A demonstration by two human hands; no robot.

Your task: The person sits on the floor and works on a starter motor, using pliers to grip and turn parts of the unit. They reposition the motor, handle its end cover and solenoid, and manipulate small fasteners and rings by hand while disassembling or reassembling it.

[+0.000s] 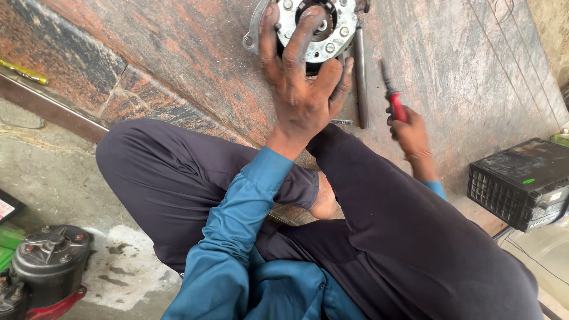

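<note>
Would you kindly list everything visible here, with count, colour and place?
Round metal motor housing: one, silver-grey, top centre on the stone slab.
Red-handled screwdriver: one, right of the housing.
Long metal rod: one, grey, beside the housing.
Black ribbed battery box: one, right edge.
Dark cylindrical motor: one, grey-black, bottom left.
Reddish stone slab: one, across the top.
Left hand: one, grimy, spread over the housing.
Right hand: one, gripping the screwdriver.
</note>
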